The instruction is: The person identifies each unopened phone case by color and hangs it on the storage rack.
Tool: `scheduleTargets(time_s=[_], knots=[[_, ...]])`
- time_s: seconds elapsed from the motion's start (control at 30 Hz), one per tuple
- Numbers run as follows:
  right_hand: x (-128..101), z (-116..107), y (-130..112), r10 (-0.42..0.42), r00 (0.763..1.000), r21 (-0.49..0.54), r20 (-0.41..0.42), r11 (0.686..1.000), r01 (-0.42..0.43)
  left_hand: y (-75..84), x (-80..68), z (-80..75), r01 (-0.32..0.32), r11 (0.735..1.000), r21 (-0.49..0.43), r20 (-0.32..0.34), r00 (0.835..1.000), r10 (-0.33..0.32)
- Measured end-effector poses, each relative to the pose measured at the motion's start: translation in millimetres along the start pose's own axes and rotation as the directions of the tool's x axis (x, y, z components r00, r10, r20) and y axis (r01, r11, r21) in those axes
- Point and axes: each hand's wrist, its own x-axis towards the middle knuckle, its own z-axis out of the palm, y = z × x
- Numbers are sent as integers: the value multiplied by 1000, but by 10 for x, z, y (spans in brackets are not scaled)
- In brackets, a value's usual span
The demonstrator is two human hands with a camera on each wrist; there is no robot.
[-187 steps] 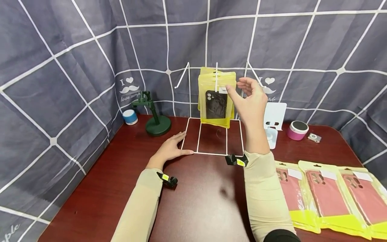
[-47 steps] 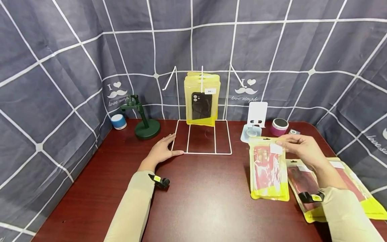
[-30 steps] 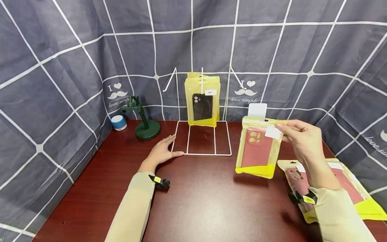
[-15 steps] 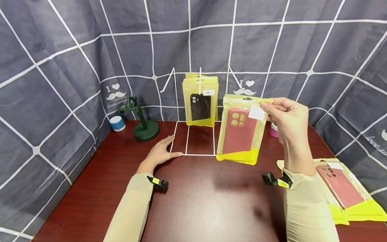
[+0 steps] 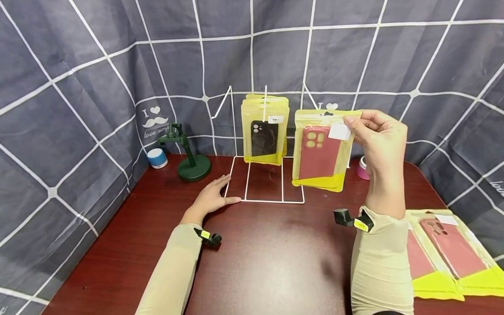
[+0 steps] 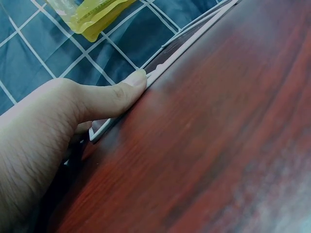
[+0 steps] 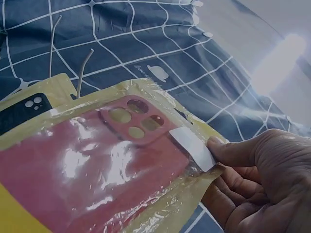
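Held packet [image 5: 319, 151] | above glossy reddish table [image 5: 271, 245] | gridded cloth backdrop [image 5: 346, 52]

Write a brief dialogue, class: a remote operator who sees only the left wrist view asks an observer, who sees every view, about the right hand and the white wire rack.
Operator: My left wrist view shows the left hand at the white wire rack. What is the right hand doing?
Observer: It pinches the top corner of a pouched pink phone case, holding it up off the table.
Operator: Does anything hang on a hook of that rack?
Observer: Yes, in the head view a few yellow pouches hang on its middle hook.
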Motion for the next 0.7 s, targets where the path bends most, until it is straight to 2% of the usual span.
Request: scheduleTargets(time_s=[0.2, 0.37, 0.47, 0.57, 0.63, 0.7], knots=[[59, -13, 59, -19, 1000, -48, 2, 999, 19, 2, 4, 17, -4, 1000, 4, -5, 1000, 4], [121, 9, 168, -16, 1000, -137, 15, 990, 18, 11, -1, 50, 2, 1000, 8, 11, 1000, -2], [175, 18, 245, -32, 999, -256, 5, 966, 33, 22, -4, 50, 1, 1000, 5, 11, 1000, -1], [246, 26, 323, -60, 998, -381, -10, 923, 51, 21, 8, 40, -5, 1000, 11, 3, 1000, 5], [301, 39, 376, -73, 997, -431, -11, 900, 62, 14, 19, 27, -6, 1000, 17, -3, 1000, 6], [353, 56, 435, -80, 997, -446, -12, 893, 67, -1, 32, 29, -5, 1000, 25, -10, 1000, 5]])
